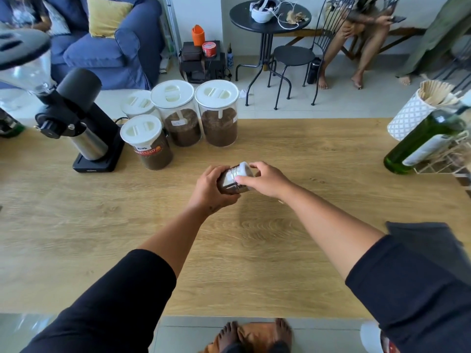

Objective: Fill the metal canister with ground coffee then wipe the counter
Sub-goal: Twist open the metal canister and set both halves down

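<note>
A small shiny metal canister (233,178) is held tilted above the middle of the wooden counter (254,238). My left hand (209,189) wraps around its body from the left. My right hand (265,179) grips its lidded top end from the right, fingers curled over the rim. Several clear jars of ground coffee with white lids stand behind: two tall ones (219,128) (181,126), a shorter labelled one (153,149), and another (137,105) at the back. The canister's inside is hidden.
A black coffee grinder (84,128) with a steel cup stands at the left. A green bottle (420,143) lies tilted in a wire rack at the right, beside a patterned cup of wooden sticks (418,110). A person sits on a chair beyond the counter.
</note>
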`<state>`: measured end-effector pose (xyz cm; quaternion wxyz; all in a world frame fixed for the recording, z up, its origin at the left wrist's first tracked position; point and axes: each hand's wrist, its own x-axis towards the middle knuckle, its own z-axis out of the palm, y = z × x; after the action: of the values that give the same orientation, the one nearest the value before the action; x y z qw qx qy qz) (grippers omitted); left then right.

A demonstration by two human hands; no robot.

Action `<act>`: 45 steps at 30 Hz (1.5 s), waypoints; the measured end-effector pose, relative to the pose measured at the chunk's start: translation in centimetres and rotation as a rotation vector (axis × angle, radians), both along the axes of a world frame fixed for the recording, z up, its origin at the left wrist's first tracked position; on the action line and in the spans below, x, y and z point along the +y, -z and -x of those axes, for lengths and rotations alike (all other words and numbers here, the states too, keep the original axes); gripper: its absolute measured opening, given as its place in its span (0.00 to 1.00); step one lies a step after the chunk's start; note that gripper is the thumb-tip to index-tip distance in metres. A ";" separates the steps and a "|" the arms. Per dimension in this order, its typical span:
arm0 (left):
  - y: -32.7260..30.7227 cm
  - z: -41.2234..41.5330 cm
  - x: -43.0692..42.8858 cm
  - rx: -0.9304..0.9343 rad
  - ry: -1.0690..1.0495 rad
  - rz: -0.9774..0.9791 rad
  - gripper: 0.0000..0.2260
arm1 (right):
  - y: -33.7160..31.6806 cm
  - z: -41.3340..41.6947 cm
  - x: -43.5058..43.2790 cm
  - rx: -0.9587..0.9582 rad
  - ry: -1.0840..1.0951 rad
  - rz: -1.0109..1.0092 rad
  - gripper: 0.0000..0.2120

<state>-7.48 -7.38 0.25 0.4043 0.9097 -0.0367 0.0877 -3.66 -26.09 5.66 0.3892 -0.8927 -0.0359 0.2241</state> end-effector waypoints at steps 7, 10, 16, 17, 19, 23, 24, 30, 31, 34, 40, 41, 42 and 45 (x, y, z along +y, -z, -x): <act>-1.2 2.9 -3.9 0.018 0.041 0.001 0.37 | -0.3 2.6 -1.3 -0.010 0.089 -0.031 0.38; -1.4 3.8 -5.9 0.099 0.007 -0.108 0.39 | -0.3 4.0 -1.5 -0.097 0.155 0.012 0.33; -2.3 4.8 -8.4 0.186 -0.094 -0.130 0.31 | -0.8 5.9 -1.9 -0.283 0.269 0.030 0.24; -2.5 4.8 -8.5 0.210 -0.089 -0.123 0.31 | -0.9 6.0 -2.1 -0.284 0.275 0.020 0.24; -2.7 4.8 -8.6 0.247 -0.068 -0.100 0.31 | -1.1 6.1 -2.6 -0.284 0.274 0.010 0.23; -3.1 4.9 -8.5 0.329 -0.012 -0.032 0.29 | -1.2 6.1 -3.5 -0.279 0.231 0.016 0.22; -3.1 4.9 -8.4 0.363 0.000 -0.008 0.29 | -1.2 6.1 -3.7 -0.282 0.200 0.018 0.22; -3.0 5.1 -8.1 0.443 0.072 0.037 0.31 | -1.0 5.9 -4.8 -0.225 0.077 -0.051 0.19; -3.0 5.1 -8.1 0.448 0.090 0.033 0.30 | -0.8 6.0 -4.9 -0.229 0.070 -0.061 0.18; -2.9 5.0 -7.9 0.474 0.131 0.045 0.24 | -0.6 6.2 -5.0 -0.251 0.045 -0.101 0.15; -4.1 5.2 -6.5 0.734 0.343 0.361 0.24 | -1.1 6.5 -4.9 -0.289 -0.099 -0.228 0.16; -4.3 5.2 -6.2 0.822 0.413 0.458 0.25 | -1.2 6.4 -4.9 -0.296 -0.136 -0.257 0.18; -4.5 5.1 -5.8 0.919 0.482 0.550 0.26 | -1.4 6.4 -4.8 -0.300 -0.172 -0.289 0.20; -4.9 4.6 -4.7 1.121 0.603 0.668 0.27 | -1.8 6.3 -4.7 -0.264 -0.229 -0.404 0.21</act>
<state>-12.05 -12.11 5.13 0.6257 0.5959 -0.0446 -0.5015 -9.93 -30.84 7.51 0.5235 -0.8085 -0.2313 0.1367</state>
